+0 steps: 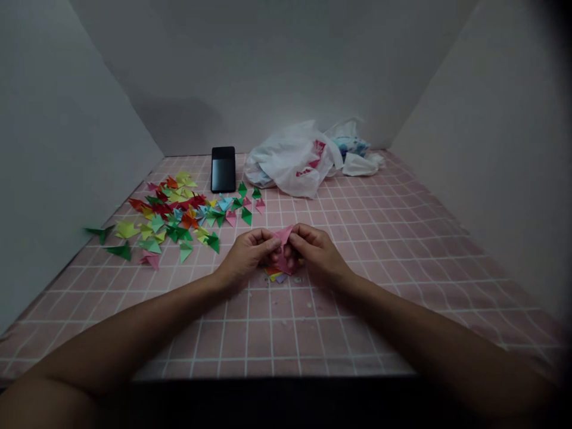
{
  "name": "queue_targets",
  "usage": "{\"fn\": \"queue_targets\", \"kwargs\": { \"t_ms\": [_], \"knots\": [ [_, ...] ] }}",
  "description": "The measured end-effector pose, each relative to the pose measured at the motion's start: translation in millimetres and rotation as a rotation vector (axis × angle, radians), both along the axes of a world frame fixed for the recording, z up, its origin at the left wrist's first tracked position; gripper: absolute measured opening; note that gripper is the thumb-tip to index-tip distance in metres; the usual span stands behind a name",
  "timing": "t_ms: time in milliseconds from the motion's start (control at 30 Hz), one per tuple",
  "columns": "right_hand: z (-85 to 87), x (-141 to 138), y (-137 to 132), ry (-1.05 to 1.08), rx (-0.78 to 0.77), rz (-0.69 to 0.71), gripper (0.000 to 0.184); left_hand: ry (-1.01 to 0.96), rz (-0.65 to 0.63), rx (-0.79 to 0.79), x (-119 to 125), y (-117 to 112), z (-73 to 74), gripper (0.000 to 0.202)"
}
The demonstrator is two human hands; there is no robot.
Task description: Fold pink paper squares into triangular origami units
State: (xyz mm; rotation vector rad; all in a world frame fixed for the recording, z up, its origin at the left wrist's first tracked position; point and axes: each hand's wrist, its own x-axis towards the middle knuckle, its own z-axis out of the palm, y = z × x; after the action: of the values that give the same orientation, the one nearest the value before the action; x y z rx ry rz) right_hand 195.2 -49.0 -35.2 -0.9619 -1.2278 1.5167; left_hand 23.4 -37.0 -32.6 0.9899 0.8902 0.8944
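Between my two hands is a piece of pink folding paper [285, 234], partly folded. My left hand [250, 253] is closed, pinching its left side between thumb and fingers. On the other side my right hand [318, 250] is closed too, gripping the paper's right edge. Below them on the cloth lies a small stack of coloured paper sheets [273, 275], with yellow, orange and purple corners showing; the rest is hidden by the hands and the pink paper. To the left spreads a pile of folded paper pieces [179, 208] in green, red, yellow, blue and pink.
A black phone [223, 170] lies at the back of the pink checked tablecloth [250, 333]. Right of it are a crumpled white plastic bag [286, 158], a blue-and-white packet [351, 145] and white tissue [361, 165]. Pale walls stand left, right and behind.
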Motion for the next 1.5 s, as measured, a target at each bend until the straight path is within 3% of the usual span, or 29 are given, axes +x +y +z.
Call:
{"fn": "queue_targets", "kwargs": {
  "t_ms": [100, 233, 600, 900, 1133, 1300, 1500],
  "knots": [
    [-0.9, -1, 0, 0.059, -0.019, 0.018, 0.040, 0.050, 0.041, 0.090, 0, 0, 1.3, 0.034],
    [-2.8, -1, 0, 0.022, -0.009, -0.038, 0.035, 0.142, 0.011, 0.169, -1, 0, 3.7, 0.033],
    [3.3, 6, 5, -0.017, 0.053, -0.176, 0.031, 0.089, -0.014, 0.084, -3, 5, 1.3, 0.034],
    [1.3, 0, 0, -0.118, 0.038, -0.062, 0.035, 0.116, -0.060, 0.145, -5, 6, 2.9, 0.038],
    [-2.6, -1, -1, -0.076, 0.101, -0.121, 0.030, 0.117, -0.090, 0.172, -3, 2, 7.9, 0.033],
    [-6.2, -1, 1, -0.075, 0.096, -0.087, 0.026, 0.200, 0.008, 0.336, -4, 2, 10.6, 0.030],
    [-4.5, 0, 0, -0.144, 0.219, -0.200, 0.018, 0.142, 0.120, 0.409, -6, 4, 8.3, 0.024]
  ]
}}
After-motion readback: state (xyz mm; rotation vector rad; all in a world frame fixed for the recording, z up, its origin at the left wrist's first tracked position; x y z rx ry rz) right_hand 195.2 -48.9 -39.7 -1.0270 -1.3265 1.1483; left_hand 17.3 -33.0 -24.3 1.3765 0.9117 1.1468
